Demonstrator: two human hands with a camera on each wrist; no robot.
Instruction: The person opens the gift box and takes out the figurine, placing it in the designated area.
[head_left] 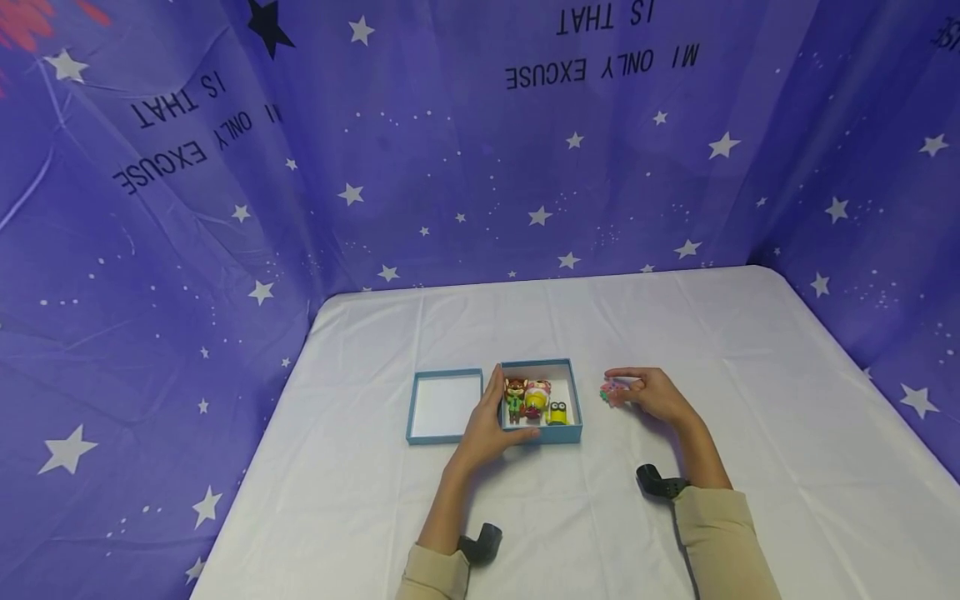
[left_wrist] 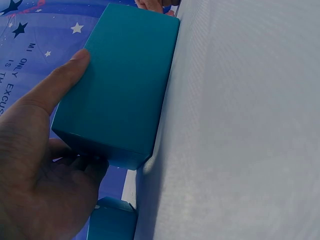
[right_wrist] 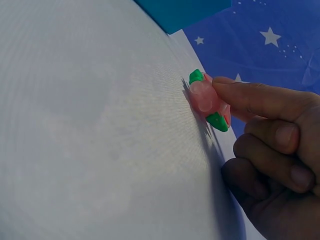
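Observation:
A teal box with a white inside stands on the table, holding several small toy figures. Among them are a brown figure in green, a pink and yellow figure and a yellow minion figure. My left hand grips the box's left side, its thumb along the front wall. To the right of the box, my right hand pinches a small pink toy with green parts between thumb and forefinger, at the tabletop. What kind of figure it is cannot be made out.
Left of the box lies its teal-edged lid, white inside facing up. A white cloth covers the table. Purple star-printed curtains hang behind it and along both sides.

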